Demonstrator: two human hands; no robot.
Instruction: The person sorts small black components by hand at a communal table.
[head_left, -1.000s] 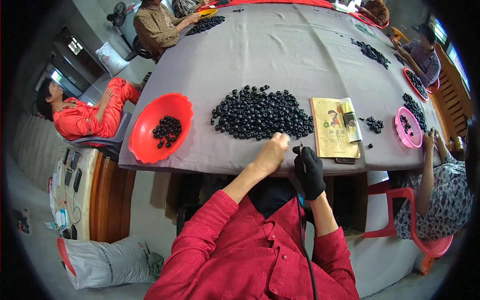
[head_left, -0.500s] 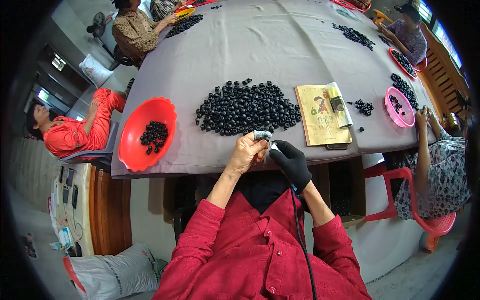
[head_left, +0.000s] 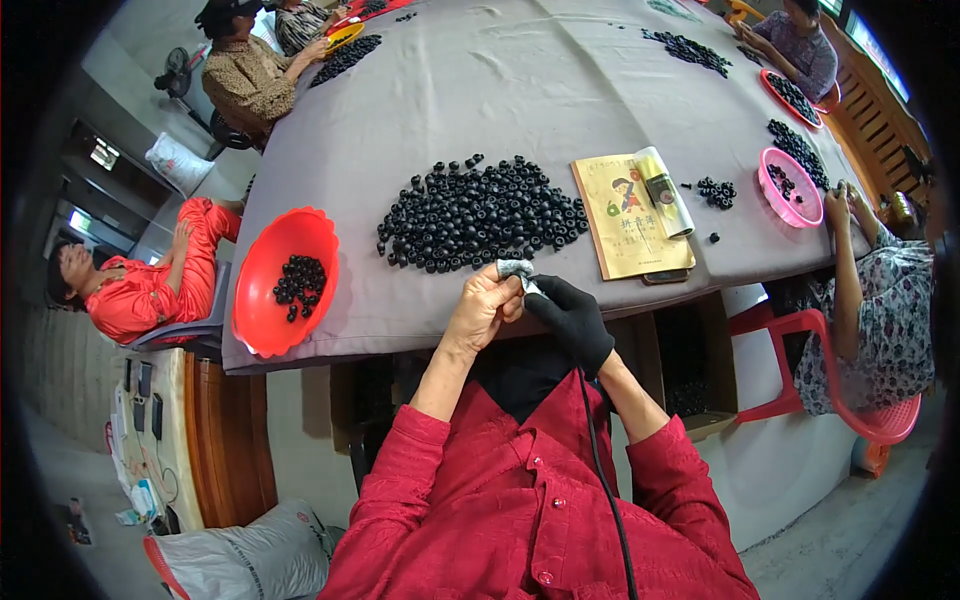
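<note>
Just off the table's near edge my two hands meet at the fingertips. My left hand [head_left: 482, 312] is bare except for a grey-white finger cover, and its fingers are closed in a pinch; whatever lies in it is too small to make out. A black glove covers my right hand [head_left: 572, 318], whose fingers are closed too, with a small pale tip showing by the thumb. From under that glove a black cord [head_left: 596, 440] runs down over my red shirt. Right beyond my hands a heap of small black ring-like parts [head_left: 480, 215] lies on the grey tablecloth [head_left: 490, 105].
Left of the heap stands a red scalloped bowl [head_left: 262, 290] with some black parts. To the right lie a yellow booklet [head_left: 622, 235] and a clear-wrapped roll [head_left: 664, 190]. A pink basket [head_left: 808, 206] stands farther right, beside a seated person [head_left: 870, 320]. Other people sit around the table.
The view has shifted a little, so the table and its things sit slightly left. My hands stay together at the table edge, the fingertips now closer to each other.
</note>
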